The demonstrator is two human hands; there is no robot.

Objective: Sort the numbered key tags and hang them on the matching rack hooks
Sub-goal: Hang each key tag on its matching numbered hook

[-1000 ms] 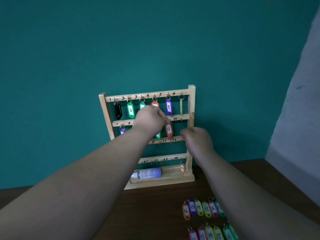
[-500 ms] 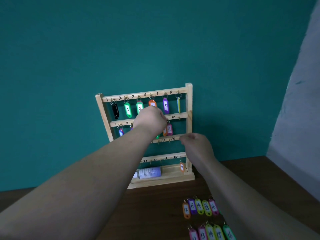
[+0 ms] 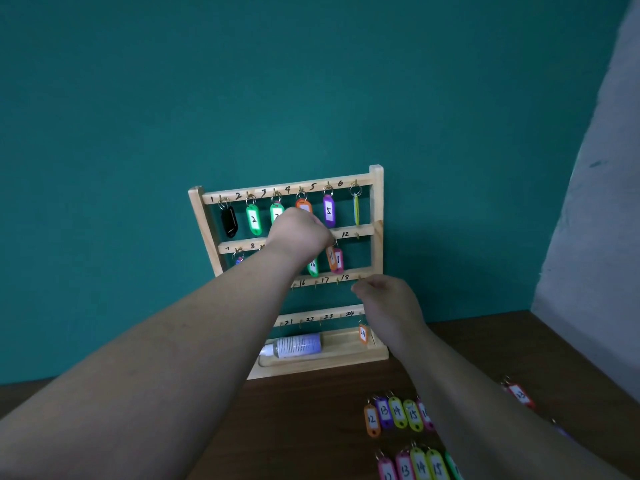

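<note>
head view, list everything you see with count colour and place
rack: one, pale wood, on table against wall
hung tags: at least eleven, mixed colours, top, second and bottom rails
bottle: one, white-labelled, lying on rack base
loose tags: at least eleven, mixed colours, table lower right
table: one, dark brown, bottom
wall: teal, behind rack
left hand: one, at second rail, pinching orange tag's ring
right hand: one, fingers curled, below third rail's right end

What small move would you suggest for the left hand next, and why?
Probably let go of the orange tag and draw the left hand back: the tag seems to hang from the second rail beside a pink tag, and hook 12 is bare.
</note>
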